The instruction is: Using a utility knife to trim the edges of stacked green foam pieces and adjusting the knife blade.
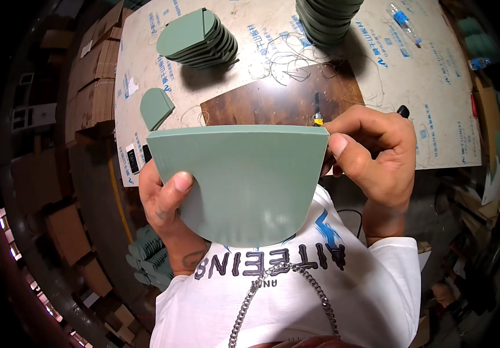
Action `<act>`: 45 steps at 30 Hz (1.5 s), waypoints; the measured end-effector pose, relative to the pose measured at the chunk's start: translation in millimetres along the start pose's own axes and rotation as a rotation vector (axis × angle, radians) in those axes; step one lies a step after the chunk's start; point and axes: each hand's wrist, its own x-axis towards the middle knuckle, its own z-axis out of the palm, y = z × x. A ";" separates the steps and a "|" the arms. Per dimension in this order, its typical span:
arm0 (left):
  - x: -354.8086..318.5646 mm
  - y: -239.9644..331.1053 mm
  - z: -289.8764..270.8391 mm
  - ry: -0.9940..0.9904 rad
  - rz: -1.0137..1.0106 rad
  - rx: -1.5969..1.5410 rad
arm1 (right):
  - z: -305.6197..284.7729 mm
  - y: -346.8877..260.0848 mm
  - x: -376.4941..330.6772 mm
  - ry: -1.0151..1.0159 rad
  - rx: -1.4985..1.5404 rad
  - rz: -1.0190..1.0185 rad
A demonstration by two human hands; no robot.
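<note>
A green board [244, 180] with a straight top edge and a rounded bottom is held up in front of my chest. My left hand [165, 194] grips its left side, thumb on the near face and the other fingers hidden behind. At the upper right corner, my right hand [380, 153] pinches the board's edge between thumb and index finger. Whether a thin strip or thread is also in that pinch is too small to tell. Just beyond the top edge lies a small yellow and black tool [318, 119] on a brown wooden panel [273, 95].
Two stacks of similar green boards, one at left [189, 37] and one at right [328, 23], stand on the white table [435, 116]. Loose thin cords [287, 64] lie between them. A smaller green piece [157, 107], a plastic bottle [403, 23] and cardboard stacks [93, 69] surround the work area.
</note>
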 end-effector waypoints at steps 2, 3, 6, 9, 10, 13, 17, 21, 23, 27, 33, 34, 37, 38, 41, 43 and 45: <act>-0.4 -0.2 1.1 0.033 -0.019 0.011 | 1.2 -1.0 0.6 0.001 0.029 -0.026; -0.6 -1.6 0.9 0.043 -0.016 0.010 | 0.9 -1.3 0.4 -0.001 0.031 -0.024; -0.8 1.2 3.3 0.053 -0.031 0.013 | -1.4 -2.1 1.0 -0.014 0.006 -0.004; -1.8 3.1 4.8 0.063 -0.054 0.006 | -3.8 -1.5 1.4 -0.032 -0.019 -0.037; -1.3 2.4 5.8 0.069 -0.058 -0.006 | -5.1 -1.3 0.9 -0.037 -0.009 -0.039; 3.3 -3.1 13.0 0.054 -0.071 -0.058 | -6.8 3.3 -1.5 -0.018 0.065 -0.014; 3.0 -26.9 6.4 0.056 0.014 0.071 | -18.5 25.5 3.8 -0.084 0.090 0.001; 20.5 -51.3 -13.1 -0.258 -0.059 0.005 | -18.9 58.5 -10.3 -0.027 0.203 0.089; 30.8 -71.4 -9.1 -0.319 -0.128 0.000 | -25.1 71.9 -20.7 0.059 0.189 0.086; 37.8 -104.9 24.6 -0.367 -0.202 -0.062 | -29.1 113.8 -47.5 0.216 0.219 0.085; 24.7 -144.7 71.9 -0.406 -0.408 -0.328 | -10.5 151.4 -107.4 0.327 0.328 0.131; 21.1 -147.4 80.3 -0.451 -0.444 -0.345 | -14.2 150.4 -117.0 0.354 0.499 0.328; 38.4 -209.2 55.2 -0.564 -0.558 -0.275 | -52.7 190.2 -119.2 0.527 0.556 0.371; 29.3 -189.5 70.8 -0.600 -0.534 -0.279 | -74.1 191.8 -114.1 0.642 0.497 0.335; 13.4 -173.1 86.7 -0.553 -0.427 -0.209 | -175.4 223.7 -85.0 0.839 0.298 0.198; 17.0 -186.8 69.9 -0.520 -0.402 -0.074 | -249.4 237.8 -46.5 0.947 0.037 0.294; 11.5 -193.5 59.4 -0.333 -0.366 -0.054 | -311.2 253.8 5.7 1.039 0.118 0.290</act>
